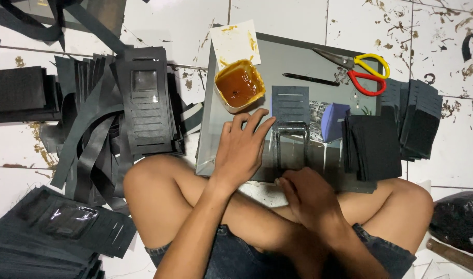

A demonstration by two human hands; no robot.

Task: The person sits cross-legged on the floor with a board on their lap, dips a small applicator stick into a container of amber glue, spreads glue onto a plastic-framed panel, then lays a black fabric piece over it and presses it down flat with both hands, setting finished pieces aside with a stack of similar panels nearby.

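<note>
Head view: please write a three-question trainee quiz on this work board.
1. True or false: the red-and-yellow-handled scissors lie on the grey rectangular board.
2. What does the yellow square tub hold? A) brown glue-like liquid B) black pens C) scissors
3. Which hand rests flat on the board, nearest the tub?

Key:
1. True.
2. A.
3. The left hand; the right hand is at the board's near edge, by the dark slotted rectangular piece.

The right hand [311, 199] hides the black piece's near end.
</note>
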